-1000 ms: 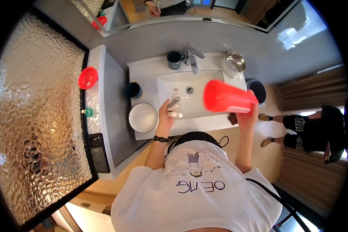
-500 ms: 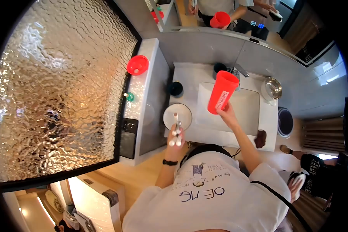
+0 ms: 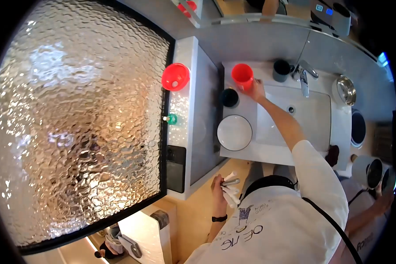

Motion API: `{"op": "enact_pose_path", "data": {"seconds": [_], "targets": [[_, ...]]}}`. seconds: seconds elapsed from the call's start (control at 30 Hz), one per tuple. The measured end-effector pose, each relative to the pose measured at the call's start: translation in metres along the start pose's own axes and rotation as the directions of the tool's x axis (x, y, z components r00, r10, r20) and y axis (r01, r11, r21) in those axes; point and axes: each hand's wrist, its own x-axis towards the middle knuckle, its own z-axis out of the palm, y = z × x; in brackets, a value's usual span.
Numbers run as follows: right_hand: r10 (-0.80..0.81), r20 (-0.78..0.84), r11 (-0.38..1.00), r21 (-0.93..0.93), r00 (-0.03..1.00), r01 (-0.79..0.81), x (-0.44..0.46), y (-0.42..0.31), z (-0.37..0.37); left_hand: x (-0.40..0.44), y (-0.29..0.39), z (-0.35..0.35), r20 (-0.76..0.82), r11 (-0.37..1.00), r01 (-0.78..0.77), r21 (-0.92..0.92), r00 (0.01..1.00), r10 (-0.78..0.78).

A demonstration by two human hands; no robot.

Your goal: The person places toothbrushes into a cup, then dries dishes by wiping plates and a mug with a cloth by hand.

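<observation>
My right hand [image 3: 257, 92] is closed around a tall red plastic cup [image 3: 242, 75] at the back left of the white counter. I cannot tell whether the cup's base touches the counter. A dark mug [image 3: 229, 98] stands just in front of it, and a grey mug [image 3: 281, 70] is to its right by the tap. Low in front of the counter, my left hand [image 3: 217, 190] grips a bundle of slim white and silver sticks [image 3: 230, 190], their exact kind unclear. A white plate [image 3: 235, 133] lies on the counter's left side.
The sink [image 3: 317, 114] has a chrome tap [image 3: 304, 79]. A metal bowl [image 3: 345, 91] sits at the right, a dark cloth [image 3: 332, 155] at the front edge. On the left ledge are a red funnel-like piece [image 3: 176, 77] and a small green bottle [image 3: 172, 119]. A co-worker's hand [image 3: 385, 200] is at right.
My right hand has carried the red cup from above the sink to the back left of the counter. My left hand has moved off the plate, down and toward my body, with the sticks.
</observation>
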Motion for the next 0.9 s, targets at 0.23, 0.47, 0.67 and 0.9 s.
{"op": "enact_pose_path", "data": {"seconds": [0.23, 0.47, 0.67, 0.9], "targets": [[0.245, -0.226, 0.961, 0.183, 0.943, -0.206, -0.041, 0.037, 0.004, 0.025, 0.012, 0.04, 0.146, 0.851, -0.411, 0.326, 0.912, 0.384], [-0.443, 0.777, 0.817, 0.555, 0.447, -0.155, -0.224, -0.027, -0.136, 0.014, 0.049, 0.16, 0.625, 0.126, -0.958, 0.257, 0.264, 0.735], [-0.317, 0.607, 0.484, 0.764, 0.729, -0.426, -0.287, -0.065, -0.164, -0.01, 0.047, 0.219, 0.802, 0.128, -0.988, -0.083, 0.01, 0.598], [0.293, 0.268, 0.768, 0.506, 0.918, -0.393, -0.273, -0.018, -0.155, 0.01, 0.048, 0.238, 0.704, 0.135, -0.984, -0.114, 0.016, 0.71]]}}
